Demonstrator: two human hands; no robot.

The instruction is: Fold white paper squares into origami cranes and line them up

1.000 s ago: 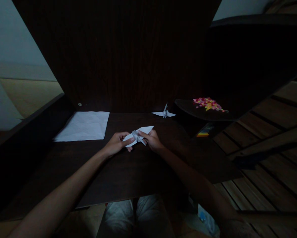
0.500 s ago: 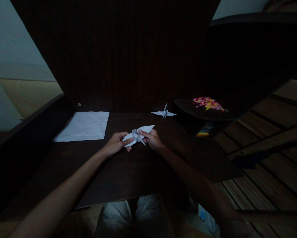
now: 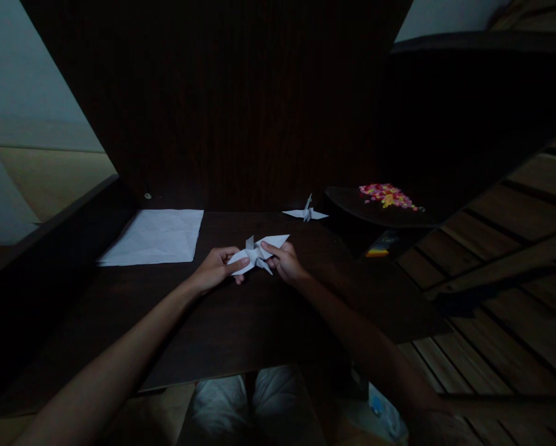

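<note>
A white origami crane (image 3: 254, 253) is held above the dark tabletop between both hands, its wings spread to either side. My left hand (image 3: 219, 267) pinches the left wing, thumb on top and fingers beneath. On the other wing, my right hand (image 3: 286, 260) has its thumb pressed near the body, with the fingers partly hidden under the paper. One narrow point of the crane stands up at the back and another slants toward me. A second white paper crane (image 3: 307, 214) rests on the table farther back, wings spread.
White paper sheets (image 3: 154, 236) lie at the left on the dark table (image 3: 240, 328). Small pink, red and yellow pieces (image 3: 389, 196) are heaped on a rounded shelf (image 3: 345, 203) at the right. A dark panel (image 3: 240, 105) rises behind, and a low side wall (image 3: 59, 229) bounds the left.
The crane's body looks flatter and more opened between my hands, and its rear point stands more upright. Both hands keep their hold on the wings, almost in place.
</note>
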